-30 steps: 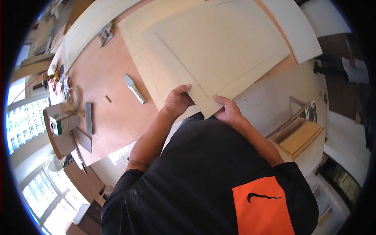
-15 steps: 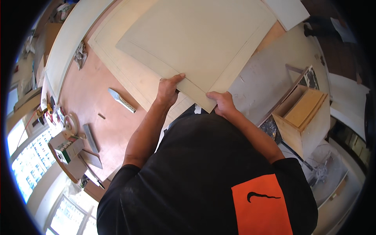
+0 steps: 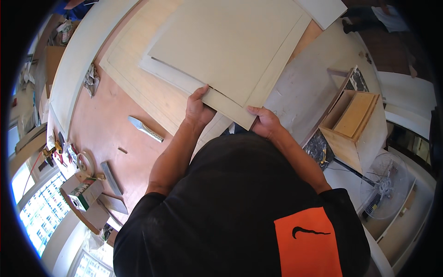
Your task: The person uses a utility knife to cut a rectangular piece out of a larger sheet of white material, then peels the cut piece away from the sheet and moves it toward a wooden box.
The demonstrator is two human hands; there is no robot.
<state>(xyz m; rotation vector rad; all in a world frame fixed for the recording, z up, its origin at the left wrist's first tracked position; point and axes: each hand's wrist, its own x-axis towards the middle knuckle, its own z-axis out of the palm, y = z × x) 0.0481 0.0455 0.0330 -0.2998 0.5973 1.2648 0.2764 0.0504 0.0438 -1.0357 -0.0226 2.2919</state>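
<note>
A large flat beige board (image 3: 230, 51) lies at a slant in front of me, its near corner by my body. Lines run parallel to its edges, and a dark slit shows along part of the near left line, beside a border strip (image 3: 177, 77). My left hand (image 3: 199, 110) is closed on this near left edge, thumb on top and fingers under it. Near the corner my right hand (image 3: 266, 122) grips the board the same way, its thumb flat on the surface. The fingers beneath are mostly hidden.
Beneath is a pale sheet (image 3: 134, 55) on a pinkish tabletop (image 3: 110, 108). A flat-bladed tool (image 3: 145, 129) and crumpled cloth (image 3: 91, 81) lie left, with a tape roll (image 3: 85, 164) and grey bar (image 3: 111, 177). Right stand a wooden drawer box (image 3: 354, 115) and fan (image 3: 384, 187); another person (image 3: 385, 18) is beyond.
A dark slit has opened along the board's near left line, and the border strip now looks apart from the main surface. Both hands keep their grip. The whole view has shifted slightly.
</note>
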